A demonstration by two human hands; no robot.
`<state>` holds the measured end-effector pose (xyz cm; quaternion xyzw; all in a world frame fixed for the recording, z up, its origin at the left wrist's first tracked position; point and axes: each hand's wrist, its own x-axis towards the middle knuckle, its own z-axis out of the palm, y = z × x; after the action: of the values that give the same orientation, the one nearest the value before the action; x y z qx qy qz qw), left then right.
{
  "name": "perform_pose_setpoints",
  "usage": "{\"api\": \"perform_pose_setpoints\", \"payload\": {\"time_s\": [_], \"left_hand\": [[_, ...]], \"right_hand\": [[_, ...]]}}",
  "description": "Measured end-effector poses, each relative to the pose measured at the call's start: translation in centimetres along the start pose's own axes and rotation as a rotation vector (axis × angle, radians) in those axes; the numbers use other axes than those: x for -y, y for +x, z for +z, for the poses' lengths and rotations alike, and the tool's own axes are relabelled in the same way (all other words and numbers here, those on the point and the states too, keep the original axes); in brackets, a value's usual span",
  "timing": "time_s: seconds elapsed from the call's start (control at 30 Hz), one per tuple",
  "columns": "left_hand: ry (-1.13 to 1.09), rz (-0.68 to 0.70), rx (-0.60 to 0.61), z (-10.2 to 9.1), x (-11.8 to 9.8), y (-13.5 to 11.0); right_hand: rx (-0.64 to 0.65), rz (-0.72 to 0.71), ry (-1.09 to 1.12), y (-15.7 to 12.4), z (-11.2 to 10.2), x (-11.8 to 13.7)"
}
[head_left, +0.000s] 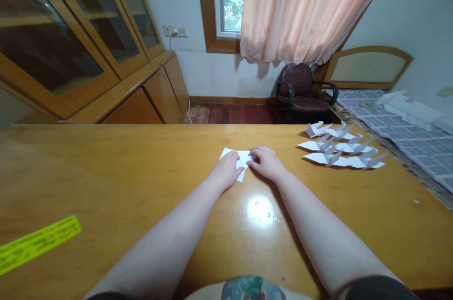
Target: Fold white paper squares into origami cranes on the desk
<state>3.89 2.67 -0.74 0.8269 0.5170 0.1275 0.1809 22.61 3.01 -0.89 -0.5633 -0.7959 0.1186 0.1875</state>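
A small white sheet of folded paper (244, 155) lies on the wooden table, in the middle of the head view. My left hand (226, 170) rests over its left part, thumb and fingers closed on it, and covers much of that side. At the right edge, my right hand (267, 163) pinches the paper between thumb and fingers. One corner points toward me below the left thumb, and another shows above the left fingers. The exact folds are partly hidden by the hands.
Several white paper cranes (339, 146) stand in rows at the table's far right. A yellow strip with writing (38, 243) lies at the left on the table (116, 177). Beyond are a brown armchair (299, 87), a glass-fronted cabinet (102, 21) and a bed (406, 125).
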Motion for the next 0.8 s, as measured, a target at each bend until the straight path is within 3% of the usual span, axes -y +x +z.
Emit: {"api": "perform_pose_setpoints", "payload": {"time_s": [0.5, 0.8], "left_hand": [[-0.006, -0.072, -0.044, 0.5, 1.0, 0.8], [0.047, 0.039, -0.029, 0.7, 0.4, 0.1]], "right_hand": [[-0.066, 0.044, -0.033, 0.3, 0.8, -0.2], [-0.088, -0.043, 0.011, 0.1, 0.9, -0.7]]}}
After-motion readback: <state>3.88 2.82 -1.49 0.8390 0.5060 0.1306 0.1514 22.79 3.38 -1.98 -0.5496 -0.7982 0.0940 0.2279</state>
